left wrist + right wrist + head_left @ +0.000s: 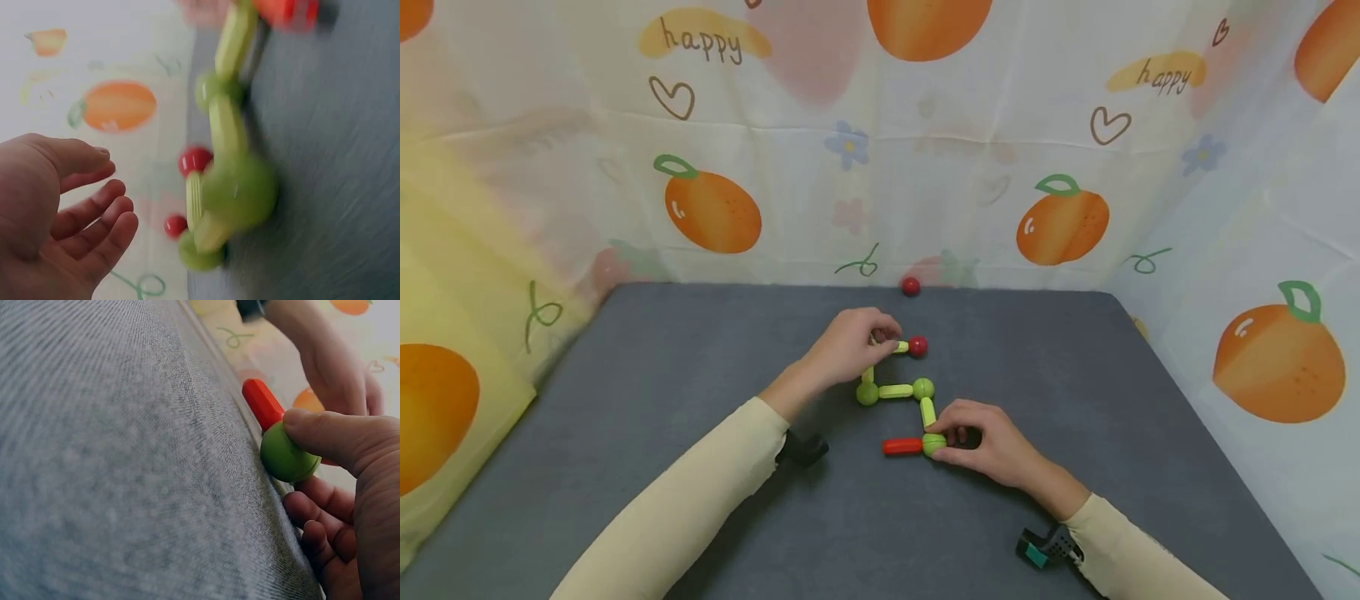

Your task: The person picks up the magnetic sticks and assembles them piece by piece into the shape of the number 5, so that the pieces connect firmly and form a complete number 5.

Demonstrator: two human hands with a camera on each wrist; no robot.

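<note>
A chain of yellow-green sticks and green balls (895,390) lies on the grey mat (662,400). Its far end is a short stick with a red ball (917,346); its near end is a red stick (902,447). My left hand (850,342) hovers over the far corner of the chain. In the left wrist view its fingers (94,219) hang loosely curled, hold nothing and stay apart from the big green ball (240,190). My right hand (981,442) pinches the near green ball (286,456), thumb on top, where the red stick (262,403) joins it.
A loose red ball (911,287) sits at the mat's far edge. Cloth printed with oranges (711,208) walls in the back and both sides. Bare mat lies to the left, right and front of the chain.
</note>
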